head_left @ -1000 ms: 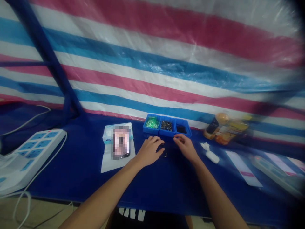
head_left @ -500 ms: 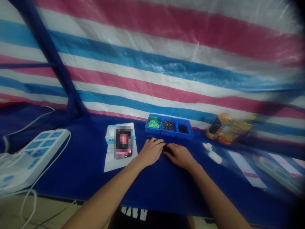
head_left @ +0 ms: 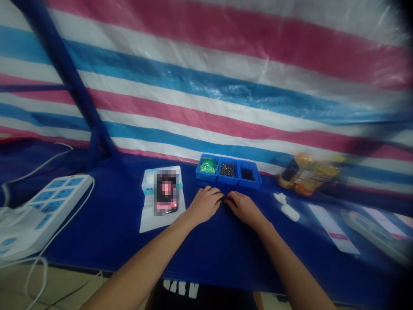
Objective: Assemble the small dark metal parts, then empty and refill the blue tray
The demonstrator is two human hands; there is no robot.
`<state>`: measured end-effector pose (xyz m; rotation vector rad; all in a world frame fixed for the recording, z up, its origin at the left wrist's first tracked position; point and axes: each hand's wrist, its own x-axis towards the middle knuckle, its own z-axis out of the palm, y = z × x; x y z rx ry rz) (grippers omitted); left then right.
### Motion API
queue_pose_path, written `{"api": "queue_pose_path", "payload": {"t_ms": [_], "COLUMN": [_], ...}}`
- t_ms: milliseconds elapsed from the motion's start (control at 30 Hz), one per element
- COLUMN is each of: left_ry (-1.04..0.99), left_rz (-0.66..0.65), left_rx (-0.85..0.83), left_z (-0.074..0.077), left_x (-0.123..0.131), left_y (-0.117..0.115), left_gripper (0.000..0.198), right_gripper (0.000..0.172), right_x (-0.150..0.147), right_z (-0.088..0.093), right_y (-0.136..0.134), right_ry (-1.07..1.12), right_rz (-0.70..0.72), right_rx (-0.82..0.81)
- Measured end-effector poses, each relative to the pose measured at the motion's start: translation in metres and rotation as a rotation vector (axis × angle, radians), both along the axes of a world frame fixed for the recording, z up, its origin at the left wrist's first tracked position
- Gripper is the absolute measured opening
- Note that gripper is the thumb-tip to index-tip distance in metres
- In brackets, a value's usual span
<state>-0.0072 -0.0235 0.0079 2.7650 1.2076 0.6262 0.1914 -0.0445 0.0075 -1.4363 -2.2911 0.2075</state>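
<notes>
Blue sheeting covers the bench (head_left: 97,232), and a pink, white and blue striped tarpaulin (head_left: 206,103) hangs behind its far edge. My left hand (head_left: 204,205) and right hand (head_left: 245,209) rest palms down near the bench centre, with the fingers (head_left: 214,194) of both hands curved and their tips almost meeting. Grip state: neither hand is clenched, but the fingers hide what lies beneath them, so I cannot tell whether either is grasping anything.

A blue three-compartment plastic tray (head_left: 228,171) stands at the far edge, just beyond the fingers and not touching them. Its left compartment contains green pieces (head_left: 208,165), its middle small dark metallic pieces (head_left: 227,169), and its right black pieces (head_left: 248,174).

Left of the hands, a pixelated phone (head_left: 166,191) lies on a white paper sheet (head_left: 149,220), overlapping a pale blue-and-white box (head_left: 150,181). A white power strip (head_left: 54,202) with blue socket panels sits at the left edge. Right of the hands lie a white plastic item (head_left: 286,211) and a white paper strip (head_left: 334,228) with a pink band. Amber bottles (head_left: 305,174) stand at the far edge, their labels too blurred to read.
</notes>
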Motion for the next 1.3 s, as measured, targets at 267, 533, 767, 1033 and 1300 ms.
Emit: {"api": "queue_pose_path", "payload": {"t_ms": [267, 533, 767, 1033, 1300], "left_ry": [-0.108, -0.493, -0.629, -0.635, -0.632], "left_rz": [0.003, -0.007, -0.064, -0.075, -0.03], "left_rx": [-0.027, -0.171, -0.167, -0.146, -0.102], "left_z": [0.0, 0.007, 0.012, 0.012, 0.006], "left_x": [0.0, 0.005, 0.008, 0.009, 0.012], "left_y": [0.002, -0.001, -0.004, -0.006, -0.004], "left_gripper": [0.015, 0.01, 0.011, 0.011, 0.01], "right_gripper": [0.029, 0.035, 0.039, 0.035, 0.04], "right_x": [-0.001, -0.017, -0.026, -0.035, -0.041], "right_z": [0.002, 0.001, 0.005, 0.004, 0.003], "right_y": [0.002, 0.0, -0.002, -0.003, -0.005], "right_ry": [0.51, 0.825, 1.024, 1.174, 1.158], "right_rz": [-0.109, -0.132, -0.132, -0.172, -0.266], "right_rx": [-0.109, -0.225, -0.33, -0.277, -0.247]}}
